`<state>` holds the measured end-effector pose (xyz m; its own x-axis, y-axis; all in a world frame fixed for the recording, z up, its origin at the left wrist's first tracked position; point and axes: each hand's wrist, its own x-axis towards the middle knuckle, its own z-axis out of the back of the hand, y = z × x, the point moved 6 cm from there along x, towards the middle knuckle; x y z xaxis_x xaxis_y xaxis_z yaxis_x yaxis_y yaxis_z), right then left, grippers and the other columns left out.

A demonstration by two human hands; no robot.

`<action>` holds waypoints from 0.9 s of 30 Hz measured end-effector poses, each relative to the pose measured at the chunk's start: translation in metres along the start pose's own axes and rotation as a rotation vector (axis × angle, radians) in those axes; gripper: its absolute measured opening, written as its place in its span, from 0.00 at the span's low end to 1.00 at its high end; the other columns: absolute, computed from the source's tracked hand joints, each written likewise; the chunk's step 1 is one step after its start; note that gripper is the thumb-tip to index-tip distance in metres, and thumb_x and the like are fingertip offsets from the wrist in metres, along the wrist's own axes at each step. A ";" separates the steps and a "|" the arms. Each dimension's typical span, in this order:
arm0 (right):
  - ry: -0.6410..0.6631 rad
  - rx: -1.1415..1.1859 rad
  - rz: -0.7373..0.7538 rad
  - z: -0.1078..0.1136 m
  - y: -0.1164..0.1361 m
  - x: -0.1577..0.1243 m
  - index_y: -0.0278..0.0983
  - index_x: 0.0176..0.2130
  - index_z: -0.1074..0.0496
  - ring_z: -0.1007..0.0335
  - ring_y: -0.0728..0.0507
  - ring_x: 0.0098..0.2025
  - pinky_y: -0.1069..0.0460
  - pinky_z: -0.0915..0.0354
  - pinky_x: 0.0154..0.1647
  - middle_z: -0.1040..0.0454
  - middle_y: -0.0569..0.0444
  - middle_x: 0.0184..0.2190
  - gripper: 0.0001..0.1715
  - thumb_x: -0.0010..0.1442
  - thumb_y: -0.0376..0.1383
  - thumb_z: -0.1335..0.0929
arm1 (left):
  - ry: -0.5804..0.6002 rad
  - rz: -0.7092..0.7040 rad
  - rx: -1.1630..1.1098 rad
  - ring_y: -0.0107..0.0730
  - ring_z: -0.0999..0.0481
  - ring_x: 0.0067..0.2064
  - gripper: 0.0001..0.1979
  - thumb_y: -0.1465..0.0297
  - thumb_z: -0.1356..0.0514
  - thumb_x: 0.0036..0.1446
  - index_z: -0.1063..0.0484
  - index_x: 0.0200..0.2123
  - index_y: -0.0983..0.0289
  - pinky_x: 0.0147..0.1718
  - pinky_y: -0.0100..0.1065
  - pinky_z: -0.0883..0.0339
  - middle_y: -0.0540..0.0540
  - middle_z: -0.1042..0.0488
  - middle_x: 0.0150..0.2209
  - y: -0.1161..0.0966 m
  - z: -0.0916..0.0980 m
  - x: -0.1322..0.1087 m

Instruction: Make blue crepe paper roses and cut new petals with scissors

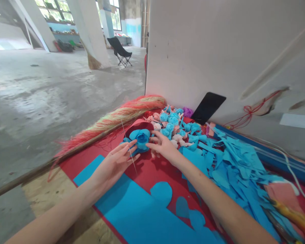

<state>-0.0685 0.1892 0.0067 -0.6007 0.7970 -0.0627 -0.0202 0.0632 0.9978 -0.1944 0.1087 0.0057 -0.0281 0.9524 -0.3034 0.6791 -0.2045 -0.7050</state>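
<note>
In the head view, a blue paper flower (142,138) with a tightly wound centre is held up between the person's two hands, above a red sheet (173,174). The left hand (117,161) reaches in from the flower's left, its fingers bent and fingertips at the petals; a thin stick (129,150) runs slantwise across those fingers, though I cannot tell whether they pinch it. The right hand (165,145) is at the opposite edge, thumb and forefinger set apart along the outer petals.

Below the hands lies a large blue sheet (139,210), and just beside it are rounded blue cut-outs (162,192). Behind the right hand sits a heap of small blue and pink flowers (169,119) (a purple one (187,112) shows at the back). Loose blue scraps (234,159) spread to the right of it. A dark flat panel (209,106) leans on the pale wall (193,51) behind. Along the far left edge, a wooden pole (78,145) lies beside a red and pale-green bundle of strands (117,117).
</note>
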 end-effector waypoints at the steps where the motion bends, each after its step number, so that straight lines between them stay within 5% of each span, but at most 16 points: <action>1: -0.023 0.002 0.002 -0.001 0.001 0.000 0.34 0.51 0.42 0.39 0.57 0.20 0.63 0.42 0.12 0.33 0.55 0.34 0.19 0.59 0.31 0.35 | 0.001 -0.001 0.000 0.44 0.37 0.56 0.06 0.75 0.44 0.55 0.27 0.30 0.65 0.53 0.47 0.39 0.57 0.30 0.51 0.000 0.000 0.001; 8: -0.180 0.006 0.055 0.001 0.004 -0.006 0.35 0.51 0.42 0.41 0.57 0.19 0.62 0.43 0.13 0.34 0.58 0.30 0.19 0.59 0.31 0.36 | 0.008 -0.009 -0.004 0.43 0.37 0.56 0.08 0.79 0.46 0.55 0.28 0.30 0.65 0.53 0.48 0.39 0.57 0.32 0.52 -0.003 -0.006 0.002; 18: -0.325 -0.010 0.133 0.009 0.004 -0.013 0.36 0.52 0.44 0.39 0.56 0.22 0.61 0.40 0.15 0.34 0.52 0.40 0.23 0.58 0.30 0.35 | 0.064 0.010 -0.004 0.42 0.38 0.57 0.09 0.79 0.46 0.55 0.28 0.30 0.65 0.54 0.47 0.41 0.57 0.29 0.49 0.000 -0.012 0.004; 27: -0.432 -0.143 0.142 0.014 -0.003 -0.018 0.35 0.47 0.37 0.35 0.53 0.26 0.57 0.35 0.23 0.33 0.52 0.39 0.15 0.59 0.33 0.35 | 0.048 0.052 0.022 0.39 0.40 0.58 0.11 0.74 0.47 0.57 0.26 0.26 0.66 0.56 0.41 0.42 0.60 0.29 0.49 0.000 -0.007 -0.020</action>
<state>-0.0466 0.1833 0.0045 -0.2185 0.9706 0.1009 -0.0900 -0.1230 0.9883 -0.1884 0.0909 0.0165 0.0422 0.9500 -0.3094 0.6628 -0.2583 -0.7028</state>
